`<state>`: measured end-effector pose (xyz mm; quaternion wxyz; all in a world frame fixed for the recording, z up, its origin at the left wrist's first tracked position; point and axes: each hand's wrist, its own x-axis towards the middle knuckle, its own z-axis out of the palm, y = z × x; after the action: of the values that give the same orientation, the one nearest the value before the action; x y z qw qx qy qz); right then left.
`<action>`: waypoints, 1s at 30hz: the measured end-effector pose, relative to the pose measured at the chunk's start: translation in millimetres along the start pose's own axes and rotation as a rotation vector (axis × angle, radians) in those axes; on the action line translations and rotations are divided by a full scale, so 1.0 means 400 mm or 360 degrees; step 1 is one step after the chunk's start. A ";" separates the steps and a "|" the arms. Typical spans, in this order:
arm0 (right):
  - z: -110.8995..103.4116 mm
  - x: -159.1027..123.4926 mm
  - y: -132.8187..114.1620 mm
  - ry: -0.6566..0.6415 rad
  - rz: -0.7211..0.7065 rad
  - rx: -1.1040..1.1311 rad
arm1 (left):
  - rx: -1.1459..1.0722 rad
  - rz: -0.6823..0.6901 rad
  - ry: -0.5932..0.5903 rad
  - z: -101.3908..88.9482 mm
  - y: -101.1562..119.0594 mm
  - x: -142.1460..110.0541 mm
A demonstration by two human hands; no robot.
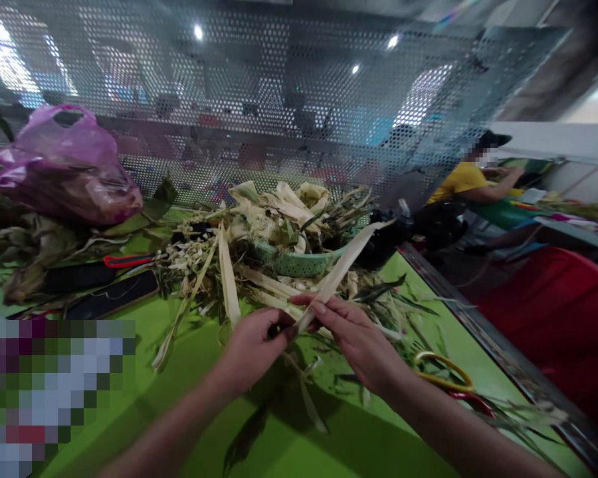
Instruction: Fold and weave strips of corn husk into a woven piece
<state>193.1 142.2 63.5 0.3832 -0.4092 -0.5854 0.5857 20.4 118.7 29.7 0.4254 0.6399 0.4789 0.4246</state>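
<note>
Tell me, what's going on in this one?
Someone's left hand and right hand are pinching a pale strip near its lower end, above a green table. Beyond the hands, a basket is heaped with dry plant scraps, and more lie around it. Scissors lie by the right forearm. A purple bag sits at far left. Another person, in yellow, is in the right background.

The head-worn camera looks forward and down from close above the green table [359,445].

3 lights [198,32] glare above a dim, shadowed tabletop [339,438].
</note>
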 end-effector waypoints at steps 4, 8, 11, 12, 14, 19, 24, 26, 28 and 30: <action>0.012 0.003 0.004 -0.0010 -0.0007 0.0145 | -0.0101 -0.0112 0.0083 0.001 -0.002 -0.002; 0.028 0.002 0.013 -0.0016 0.0020 0.0118 | -0.0142 -0.0197 0.0211 0.007 0.000 0.000; 0.036 0.000 0.024 0.0027 0.0008 -0.0016 | -0.0231 -0.0250 0.0261 0.014 0.001 0.003; 0.037 0.000 0.026 0.0044 -0.0031 -0.0085 | -0.0263 -0.0263 0.0268 0.016 0.001 0.003; 0.037 0.000 0.030 0.0094 -0.0144 -0.0264 | -0.0316 -0.0289 0.0266 0.021 0.000 0.002; 0.027 0.002 0.027 0.0176 -0.0298 -0.0527 | -0.0526 -0.0368 0.0147 0.025 0.004 -0.005; 0.022 -0.001 0.027 0.0125 -0.0240 -0.0541 | -0.0687 -0.0381 0.0079 0.015 0.020 -0.009; 0.023 -0.002 0.030 0.0066 -0.0234 -0.0512 | -0.0659 -0.0348 0.0108 0.013 0.018 -0.008; 0.025 -0.002 0.034 0.0044 -0.0222 -0.0450 | -0.0697 -0.0330 0.0137 0.014 0.012 -0.005; 0.026 0.000 0.038 0.0034 -0.0203 -0.0371 | -0.0790 -0.0357 0.0141 0.015 0.006 -0.003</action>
<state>183.9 138.0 48.1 0.3757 -0.4192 -0.6701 0.4838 26.4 116.1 30.0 0.5921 0.4398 0.4462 0.5069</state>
